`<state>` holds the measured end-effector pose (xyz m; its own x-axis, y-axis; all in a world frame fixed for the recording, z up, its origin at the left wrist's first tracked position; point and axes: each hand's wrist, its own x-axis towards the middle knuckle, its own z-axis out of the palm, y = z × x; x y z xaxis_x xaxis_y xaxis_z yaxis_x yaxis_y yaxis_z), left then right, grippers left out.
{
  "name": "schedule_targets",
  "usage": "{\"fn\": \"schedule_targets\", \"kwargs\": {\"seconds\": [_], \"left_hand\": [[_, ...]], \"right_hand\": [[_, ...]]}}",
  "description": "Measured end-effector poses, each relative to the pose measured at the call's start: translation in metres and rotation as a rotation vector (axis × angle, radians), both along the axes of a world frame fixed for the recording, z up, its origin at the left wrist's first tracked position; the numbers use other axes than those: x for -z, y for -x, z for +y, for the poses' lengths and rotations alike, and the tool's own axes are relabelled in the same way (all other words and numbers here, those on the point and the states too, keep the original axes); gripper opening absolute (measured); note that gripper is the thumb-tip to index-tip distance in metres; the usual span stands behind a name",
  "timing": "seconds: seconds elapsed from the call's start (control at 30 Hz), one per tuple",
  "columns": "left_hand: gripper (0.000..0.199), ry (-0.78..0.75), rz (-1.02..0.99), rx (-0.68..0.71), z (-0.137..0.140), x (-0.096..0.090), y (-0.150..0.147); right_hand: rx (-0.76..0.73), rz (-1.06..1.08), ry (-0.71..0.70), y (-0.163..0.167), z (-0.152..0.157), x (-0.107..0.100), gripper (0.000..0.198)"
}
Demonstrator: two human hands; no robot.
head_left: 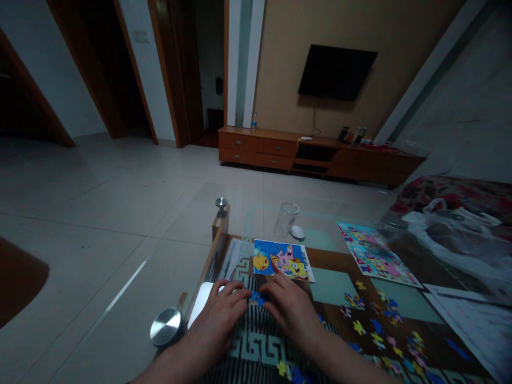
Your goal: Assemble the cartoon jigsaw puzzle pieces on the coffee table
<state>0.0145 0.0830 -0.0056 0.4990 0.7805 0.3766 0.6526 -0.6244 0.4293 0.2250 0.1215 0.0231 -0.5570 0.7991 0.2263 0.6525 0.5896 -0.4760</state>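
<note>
My left hand (pixel 222 314) and my right hand (pixel 290 309) rest side by side on a glass tabletop (pixel 240 213), fingertips meeting over small blue puzzle pieces (pixel 256 298). Both hands press or pinch these pieces; the fingers hide how they are held. Just beyond my fingers lies a cartoon picture card (pixel 282 260) in blue and yellow. Several loose puzzle pieces (pixel 380 325) are scattered to the right of my right hand.
A clear glass jar (pixel 286 218) with its lid (pixel 297 232) beside it stands further back. A second colourful puzzle sheet (pixel 376 253) lies to the right. Round metal table fittings (pixel 166 326) mark the left corner. A plastic bag (pixel 452 234) lies at far right.
</note>
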Motion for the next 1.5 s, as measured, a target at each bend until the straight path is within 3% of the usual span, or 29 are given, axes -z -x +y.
{"fn": "schedule_targets", "kwargs": {"seconds": [0.27,0.43,0.63,1.0,1.23,1.33,1.43,1.5], "left_hand": [[0.045,0.092,-0.037,-0.068,-0.004,-0.014,-0.004],[0.038,0.084,0.011,-0.074,0.004,-0.011,-0.016],[0.02,0.044,0.061,-0.06,0.013,-0.005,-0.018],[0.016,-0.001,0.03,-0.082,0.013,-0.006,-0.017],[0.012,-0.238,0.082,0.0,0.011,-0.006,-0.014],[0.016,-0.147,0.011,0.002,0.012,-0.006,-0.009],[0.018,0.042,-0.128,-0.092,0.013,-0.009,-0.003],[0.017,0.064,-0.154,-0.139,0.01,-0.011,-0.003]], "right_hand": [[-0.021,-0.013,0.06,-0.007,0.007,0.003,0.025],[-0.058,0.001,0.062,-0.004,0.007,0.005,0.015],[-0.02,-0.062,0.055,0.0,0.01,0.0,0.018],[-0.172,-0.036,-0.09,0.003,0.004,-0.002,0.015],[-0.177,-0.106,-0.2,0.006,0.002,0.006,0.014],[-0.169,-0.098,-0.23,0.005,0.003,0.012,0.013],[-0.162,-0.094,-0.234,0.005,0.003,0.013,0.011],[-0.174,-0.103,-0.24,0.005,0.003,0.011,0.01]]}}
